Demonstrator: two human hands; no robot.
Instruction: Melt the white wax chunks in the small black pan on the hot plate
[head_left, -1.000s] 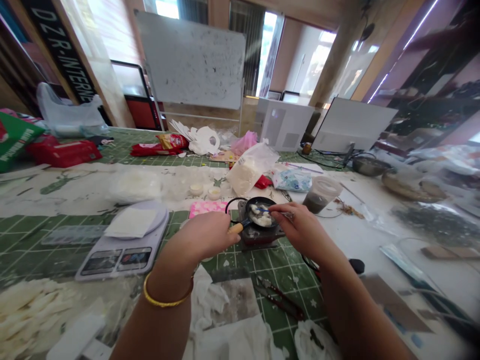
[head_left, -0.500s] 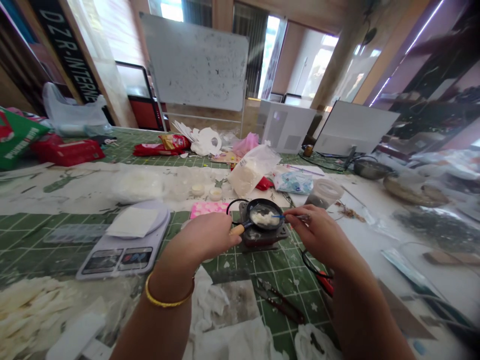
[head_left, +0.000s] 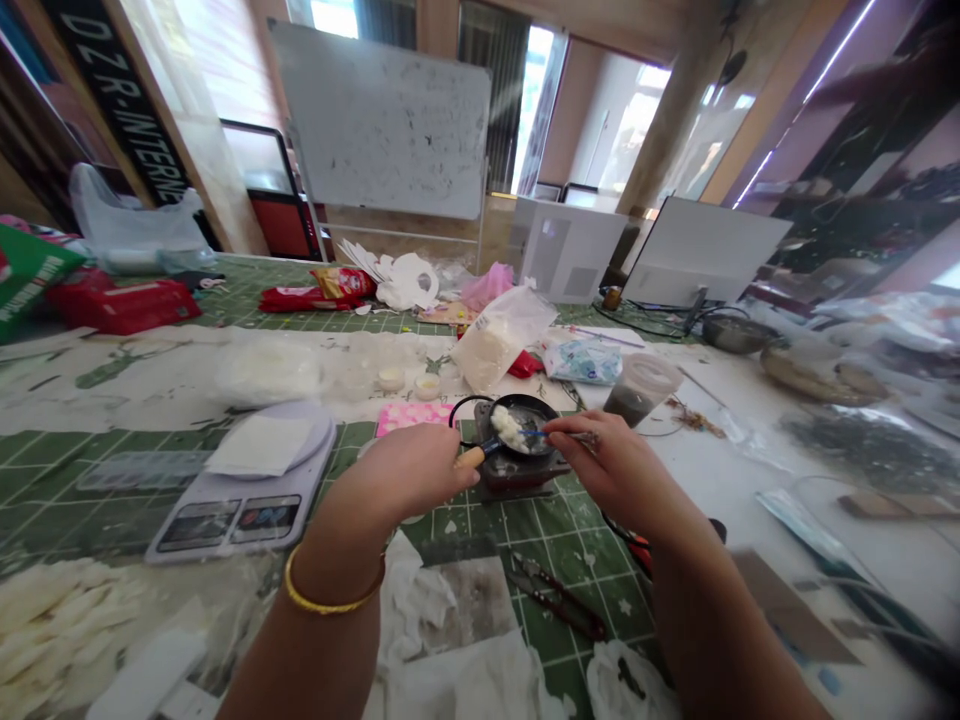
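My left hand is closed around the wooden handle of a small black frying pan. The pan rests on a small dark hot plate. White, lumpy soft material is heaped at the pan's left side. Pinched in my right hand is a thin blue stick-like tool; its tip is in the pan beside the white lumps. What kind of tool it is, I cannot make out.
A kitchen scale with white paper stands left, near white flakes. Behind the pan are a pink mould, a bag of white material and a plastic cup. Snips and crumpled tissue lie in front.
The white material has shifted from the pan's middle to its left side and is bunched up. My right hand and the blue tool have moved left. My left hand stays on the handle.
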